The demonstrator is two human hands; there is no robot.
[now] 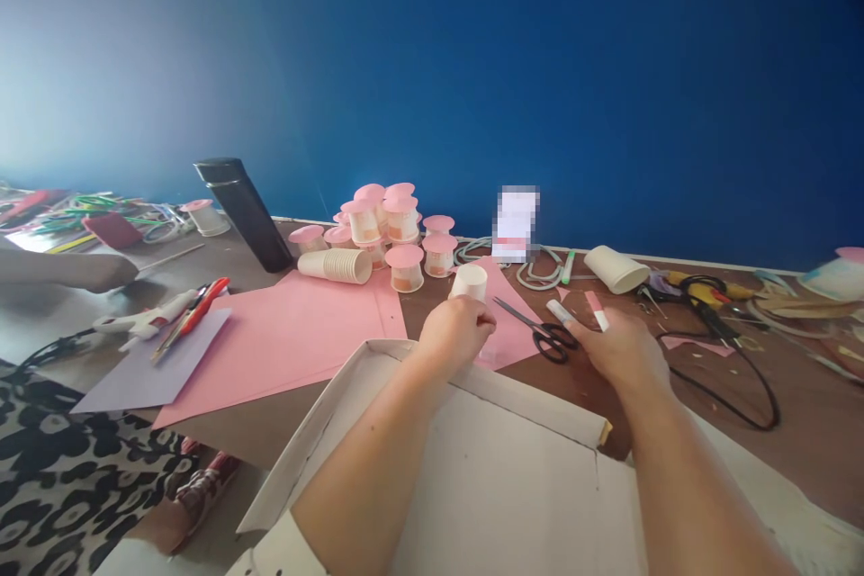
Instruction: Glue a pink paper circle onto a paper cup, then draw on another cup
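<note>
With the paper cup (469, 282) gripped in the left hand (455, 333), the right hand (617, 349), spread open just beside the scissors (548, 335), could be nicked by the blades.

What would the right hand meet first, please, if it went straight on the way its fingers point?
Probably the black scissors, whose handles lie just before the fingers of the right hand; past them comes the grey cable. Depth is unclear from one view.
</note>
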